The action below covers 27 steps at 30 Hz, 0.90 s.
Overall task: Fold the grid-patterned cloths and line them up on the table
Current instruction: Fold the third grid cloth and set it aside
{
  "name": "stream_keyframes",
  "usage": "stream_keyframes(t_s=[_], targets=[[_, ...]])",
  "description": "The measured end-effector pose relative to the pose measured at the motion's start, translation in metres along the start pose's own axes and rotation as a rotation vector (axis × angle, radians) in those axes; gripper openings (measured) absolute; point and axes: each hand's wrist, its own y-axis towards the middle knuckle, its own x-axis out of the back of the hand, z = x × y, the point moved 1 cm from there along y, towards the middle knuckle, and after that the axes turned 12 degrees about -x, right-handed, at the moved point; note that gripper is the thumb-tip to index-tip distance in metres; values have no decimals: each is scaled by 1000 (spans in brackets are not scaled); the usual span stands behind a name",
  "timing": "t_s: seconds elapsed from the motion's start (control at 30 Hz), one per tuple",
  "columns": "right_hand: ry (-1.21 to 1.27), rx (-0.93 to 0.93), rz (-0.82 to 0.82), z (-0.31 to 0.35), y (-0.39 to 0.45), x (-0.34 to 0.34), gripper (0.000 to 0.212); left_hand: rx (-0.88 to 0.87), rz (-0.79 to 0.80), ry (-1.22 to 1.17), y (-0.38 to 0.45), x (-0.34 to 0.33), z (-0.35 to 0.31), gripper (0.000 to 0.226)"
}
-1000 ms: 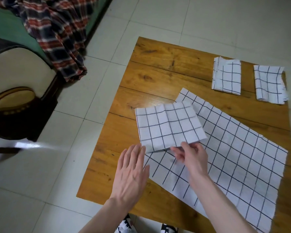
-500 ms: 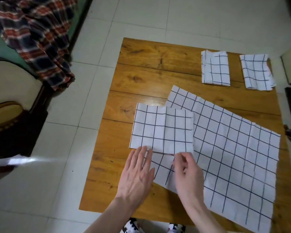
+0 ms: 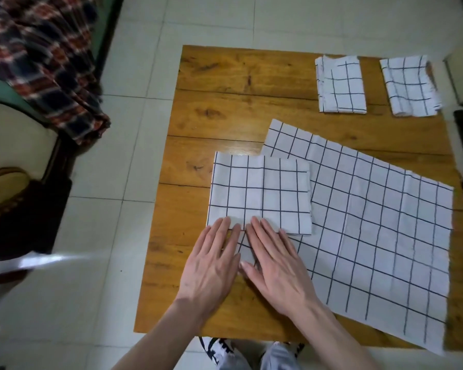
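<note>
On the wooden tabletop (image 3: 225,116), seen from above, a folded grid-patterned cloth (image 3: 259,193) lies near the front left, overlapping the left corner of a larger unfolded cloth (image 3: 372,231) that is spread flat and angled across the right half. Both hands lie flat with straight fingers, side by side and nearly touching. The left hand (image 3: 211,265) presses its fingertips on the folded cloth's near edge, and the right hand (image 3: 275,263) does the same just beside it, its palm resting on the unfolded cloth; neither grips anything. At the far right of the tabletop, two more folded cloths sit in a row, apart from each other: one on the left (image 3: 341,85) and one on the right (image 3: 409,86). White floor tiles (image 3: 134,166) surround the table. A plaid blanket (image 3: 46,60) hangs at the upper left, above a cushioned chair (image 3: 14,145).
</note>
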Motion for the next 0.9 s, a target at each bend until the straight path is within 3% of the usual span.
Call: stream_keyframes(t_s=[0.5,0.9], targets=[[-55,-113,-1,-74,-26,7,77,122,98,-36,-17,5,3,59],[15,-238,-27,-78,-29,5,75,102,127,-53,-20,6,7,61]])
